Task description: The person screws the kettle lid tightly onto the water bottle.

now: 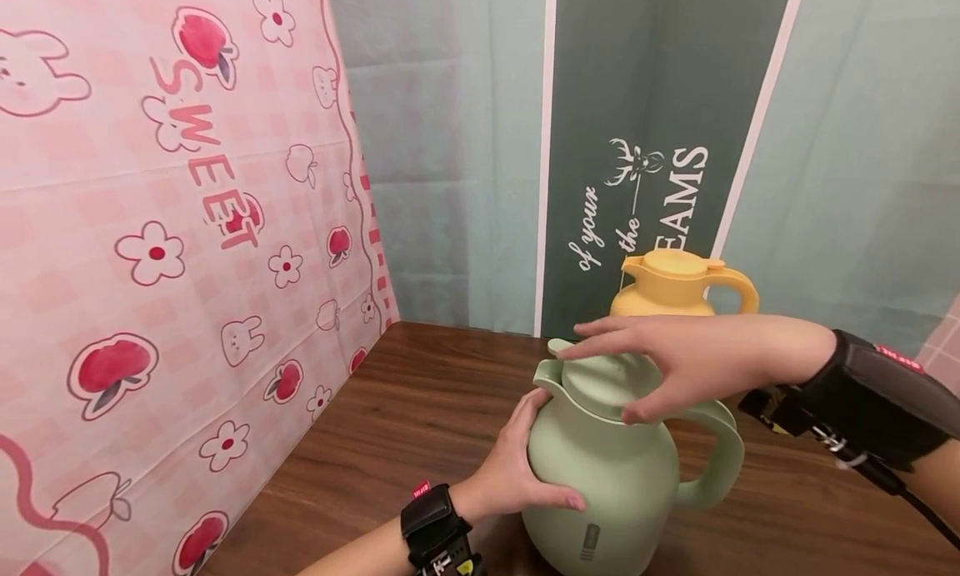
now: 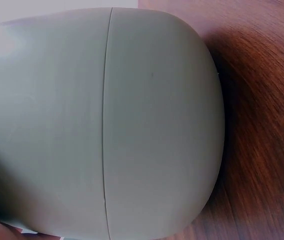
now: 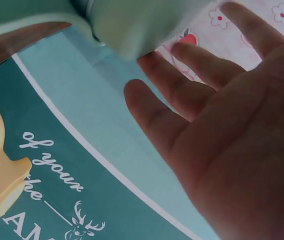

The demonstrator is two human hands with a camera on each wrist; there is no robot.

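A pale green vacuum jug (image 1: 622,484) stands upright on the table, its spout to the left and its handle (image 1: 723,451) to the right. My left hand (image 1: 506,468) holds the jug's rounded side, the thumb lying across the front. Over the jug's lid (image 1: 603,384) hovers my right hand (image 1: 682,351), fingers spread and thumb apart. Whether a fingertip touches the lid cannot be made out. The left wrist view is filled by the jug's lower body (image 2: 157,125) with its seam. In the right wrist view, straight fingers (image 3: 157,110) reach towards the green lid.
Behind the green jug stands a yellow jug (image 1: 678,280), partly hidden by the right forearm. Brown wood-grain table (image 1: 420,384) extends to the left. A pink printed cloth (image 1: 195,226) hangs on the left, and a teal curtain (image 1: 465,142) with lettering hangs at the back.
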